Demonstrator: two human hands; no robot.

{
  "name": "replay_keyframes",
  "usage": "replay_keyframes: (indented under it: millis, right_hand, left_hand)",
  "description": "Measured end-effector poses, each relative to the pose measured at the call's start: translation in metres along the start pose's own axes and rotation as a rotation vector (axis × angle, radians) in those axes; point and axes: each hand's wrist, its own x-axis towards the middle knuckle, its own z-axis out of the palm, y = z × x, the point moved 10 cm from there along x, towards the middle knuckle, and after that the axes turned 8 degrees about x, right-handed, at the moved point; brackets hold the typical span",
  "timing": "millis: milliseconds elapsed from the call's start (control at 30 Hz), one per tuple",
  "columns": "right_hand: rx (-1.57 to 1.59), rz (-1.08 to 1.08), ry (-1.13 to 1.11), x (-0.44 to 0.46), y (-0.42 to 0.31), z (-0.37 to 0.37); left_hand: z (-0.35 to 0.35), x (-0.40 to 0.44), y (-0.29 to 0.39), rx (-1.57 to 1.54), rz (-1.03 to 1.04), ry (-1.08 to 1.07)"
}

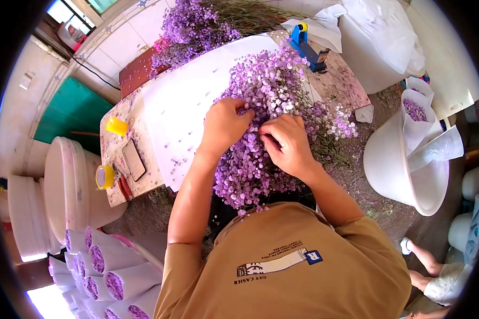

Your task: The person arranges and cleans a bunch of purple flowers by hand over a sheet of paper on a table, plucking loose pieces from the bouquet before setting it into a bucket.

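A large bunch of purple baby's breath (pixel 255 159) spreads from the table's edge down against my body, with paler blossoms toward its upper right side. My left hand (pixel 226 125) has its fingers curled into the left side of the blossoms, closed on some of them. To its right, my right hand (pixel 288 141) is bent with thumb and fingers drawn together at the flowers. The fingertips of both hands are partly hidden among the blossoms. White paper sheets (pixel 183 101) lie under and left of the bunch, dotted with loose petals.
A blue tape dispenser (pixel 307 50) stands at the table's back right. On the left are yellow tape rolls (pixel 116 126), a phone (pixel 133 160) and red-handled pliers (pixel 124 188). More purple flowers (pixel 194 26) lie behind. Wrapped bouquets (pixel 114 260) and a white bucket (pixel 394 165) flank me.
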Motion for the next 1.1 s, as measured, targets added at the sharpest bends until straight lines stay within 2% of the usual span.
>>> replay_keyframes:
  millis: [100,200,267,300,367,400,467,500,533,600,733,800,833,900,1000,1033,1067,1100]
  right_hand:
    - [0.0,-0.004,0.004,-0.001,0.0,0.0]
    - [0.0,-0.009,0.009,-0.001,0.001,0.0]
    - [0.0,-0.011,0.012,-0.001,0.001,-0.001]
    - [0.006,-0.008,0.012,-0.001,0.001,-0.002]
    - [0.018,0.004,0.006,-0.002,0.002,0.0]
    - [0.021,0.008,0.007,-0.002,0.003,0.0]
    - [0.018,0.002,0.011,-0.001,0.003,0.0]
    - [0.007,-0.001,0.013,-0.002,0.003,0.0]
    - [0.01,-0.002,0.013,-0.003,0.003,0.001]
    - [0.0,-0.003,0.022,-0.003,0.003,0.002]
    - [-0.011,-0.022,0.019,-0.001,0.0,0.0]
    - [-0.006,-0.014,0.031,0.0,0.0,-0.002]
    - [-0.004,-0.017,0.027,0.0,0.0,-0.002]
    - [-0.001,-0.023,0.026,-0.001,-0.001,-0.001]
    - [-0.003,-0.032,0.036,0.0,-0.001,-0.001]
    - [-0.002,-0.03,0.033,-0.001,-0.001,-0.001]
    - [-0.005,-0.021,0.027,-0.001,0.0,-0.001]
    - [-0.009,-0.013,0.023,-0.001,0.001,-0.001]
  left_hand:
    - [0.006,0.001,-0.004,0.048,0.029,0.028]
    - [-0.001,-0.003,-0.008,-0.11,0.031,0.089]
    - [-0.005,-0.009,-0.014,-0.413,-0.027,0.076]
    - [-0.01,-0.012,-0.017,-0.411,-0.029,0.073]
    - [0.01,-0.023,-0.033,-1.274,-0.281,-0.114]
    - [0.007,-0.028,-0.03,-1.271,-0.285,-0.116]
    - [0.007,-0.041,-0.013,-1.058,-0.259,-0.211]
    - [0.0,-0.042,-0.002,-0.74,-0.143,-0.159]
    - [-0.009,-0.041,0.015,-0.546,0.085,-0.058]
    - [-0.001,-0.046,0.015,-0.318,0.002,-0.138]
    - [0.013,-0.043,0.0,-0.347,0.002,-0.118]
    - [-0.001,-0.043,0.003,-0.547,0.085,0.06]
    - [-0.005,-0.041,0.0,-0.548,0.082,0.064]
    - [0.018,-0.043,-0.023,-1.038,-0.247,-0.19]
    - [0.014,-0.045,-0.015,-0.949,-0.274,-0.273]
    - [0.001,-0.04,-0.003,-0.702,-0.138,-0.141]
    - [0.005,-0.042,-0.003,-0.702,-0.14,-0.142]
    - [0.004,-0.042,0.005,-0.526,-0.014,-0.139]
